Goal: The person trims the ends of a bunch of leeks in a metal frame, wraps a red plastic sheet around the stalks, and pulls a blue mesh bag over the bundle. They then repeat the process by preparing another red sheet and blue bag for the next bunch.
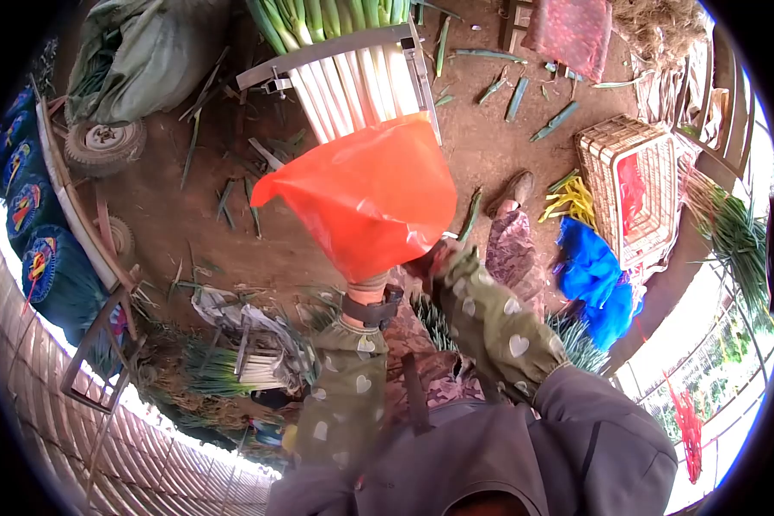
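An orange plastic bag [370,198] is held up in front of me, its narrow end pinched between both hands. My left hand [363,284], with a dark strap on the wrist, grips the bag from below and is mostly hidden by it. My right hand [432,258] holds the bag's lower right edge. Both arms wear green sleeves with a heart print. Behind the bag, several trimmed leeks [353,82] lie side by side on a metal rack [318,50].
A tied bundle of leeks [241,365] lies at lower left. A wicker basket [636,185], yellow bands [574,202] and blue plastic [595,279] sit to the right. Leaf scraps litter the dirt floor. A cart wheel [103,142] and blue sacks [39,258] stand left.
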Demonstrator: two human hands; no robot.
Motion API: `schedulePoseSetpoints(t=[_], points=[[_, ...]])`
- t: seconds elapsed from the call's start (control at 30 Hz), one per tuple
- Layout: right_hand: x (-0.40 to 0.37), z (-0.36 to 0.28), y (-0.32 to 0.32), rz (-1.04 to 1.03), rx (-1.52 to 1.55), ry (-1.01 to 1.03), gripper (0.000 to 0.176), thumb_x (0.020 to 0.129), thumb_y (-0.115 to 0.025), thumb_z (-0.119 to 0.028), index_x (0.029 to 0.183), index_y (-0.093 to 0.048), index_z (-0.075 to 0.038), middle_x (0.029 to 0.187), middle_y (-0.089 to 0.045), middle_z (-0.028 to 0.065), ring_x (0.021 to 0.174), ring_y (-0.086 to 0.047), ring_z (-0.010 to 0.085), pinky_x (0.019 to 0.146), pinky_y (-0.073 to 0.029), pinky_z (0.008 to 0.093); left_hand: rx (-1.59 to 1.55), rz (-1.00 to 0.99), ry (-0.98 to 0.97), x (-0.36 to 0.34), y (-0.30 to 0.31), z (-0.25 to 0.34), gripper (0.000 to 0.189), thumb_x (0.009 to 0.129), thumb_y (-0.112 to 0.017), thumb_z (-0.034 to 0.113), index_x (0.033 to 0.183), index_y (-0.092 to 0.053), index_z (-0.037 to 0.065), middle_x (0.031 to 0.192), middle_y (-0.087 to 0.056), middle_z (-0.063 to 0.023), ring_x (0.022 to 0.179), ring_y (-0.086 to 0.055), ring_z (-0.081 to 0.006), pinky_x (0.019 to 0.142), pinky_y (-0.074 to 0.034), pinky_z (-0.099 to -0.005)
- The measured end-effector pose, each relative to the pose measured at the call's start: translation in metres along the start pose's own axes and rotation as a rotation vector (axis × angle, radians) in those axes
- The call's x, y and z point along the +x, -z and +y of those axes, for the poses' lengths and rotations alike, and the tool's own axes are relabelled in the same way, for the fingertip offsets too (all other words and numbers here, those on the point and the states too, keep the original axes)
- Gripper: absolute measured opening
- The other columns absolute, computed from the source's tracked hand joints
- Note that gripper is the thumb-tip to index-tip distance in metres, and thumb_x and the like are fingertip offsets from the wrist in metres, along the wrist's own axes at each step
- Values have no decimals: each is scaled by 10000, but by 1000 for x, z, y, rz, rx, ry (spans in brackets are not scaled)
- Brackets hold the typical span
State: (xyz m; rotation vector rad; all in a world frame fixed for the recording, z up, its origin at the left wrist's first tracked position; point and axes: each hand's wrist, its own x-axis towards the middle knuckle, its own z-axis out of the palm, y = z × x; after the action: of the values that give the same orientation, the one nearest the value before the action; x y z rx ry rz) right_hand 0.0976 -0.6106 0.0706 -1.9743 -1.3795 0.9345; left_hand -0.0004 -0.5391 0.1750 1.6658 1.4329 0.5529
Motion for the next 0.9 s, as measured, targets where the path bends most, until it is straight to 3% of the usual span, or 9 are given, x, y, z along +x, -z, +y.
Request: schedulePoseSetpoints(t=[0.33,0.43,0.47,0.5,0.57,0.63,0.7,0.77,0.9], points=[[-15,128,90,-301,-832,78,287,874,-589,-185,1128,-684,-90,1147,-695,114,1077,-648,309,866,-513,389,-69,29,268,-23,26,-48,458,961,-616,136,1387,-495,20,1346,-580,-98,1204,-564,-231,1015,-472,-366],[-14,130,109,-389,-939,144,284,861,-579,-183,1105,-700,-101,1134,-704,110,1069,-653,306,862,-513,383,311,-350,321,-30,43,-116,452,966,-589,130,1399,-499,35,1348,-591,-100,1220,-562,-238,1019,-464,-351],[-16,126,116,-401,-907,163,284,857,-576,-183,1097,-706,-104,1130,-707,109,1067,-655,305,860,-513,382,442,-533,278,-26,49,-131,451,968,-580,128,1403,-500,39,1349,-595,-100,1225,-562,-241,1020,-462,-346],[-20,121,123,-367,-643,112,284,864,-562,-174,1098,-705,-97,1129,-706,116,1060,-657,303,855,-514,382,47,-560,415,-11,48,-106,455,971,-578,135,1409,-497,42,1356,-593,-108,1233,-560,-255,1027,-456,-346],[-28,113,132,-289,-116,5,286,879,-534,-156,1099,-703,-83,1127,-704,132,1045,-660,300,846,-515,384,0,-748,433,12,28,-120,512,963,-607,229,1421,-480,40,1377,-570,-148,1249,-549,-288,1048,-440,-370],[-27,96,144,-420,-231,-71,297,951,-504,-143,1176,-682,-67,1259,-663,121,1179,-609,286,981,-469,360,97,-840,222,13,24,-127,558,930,-653,318,1387,-505,34,1353,-578,-172,1240,-555,-299,1055,-435,-377],[-15,83,150,-445,93,-417,307,980,-498,-147,1225,-663,-65,1333,-628,107,1249,-571,265,1045,-428,341,341,-810,-212,-6,38,-128,594,873,-718,403,1305,-572,23,1284,-618,-182,1207,-579,-286,1047,-443,-367],[-24,132,113,-226,835,-384,305,982,-528,-189,1236,-660,-84,1303,-646,109,1233,-586,264,1047,-429,333,454,-1122,-88,19,51,-91,652,832,-755,417,1323,-563,35,1290,-611,-193,1207,-577,-300,1045,-443,-364],[130,75,141,-352,-46,196,274,969,-536,-245,1173,-687,-141,1155,-696,102,1072,-656,298,948,-495,378,664,-1362,263,80,62,-105,673,828,-749,435,1353,-552,64,1293,-603,-201,1217,-565,-322,1056,-428,-371]])
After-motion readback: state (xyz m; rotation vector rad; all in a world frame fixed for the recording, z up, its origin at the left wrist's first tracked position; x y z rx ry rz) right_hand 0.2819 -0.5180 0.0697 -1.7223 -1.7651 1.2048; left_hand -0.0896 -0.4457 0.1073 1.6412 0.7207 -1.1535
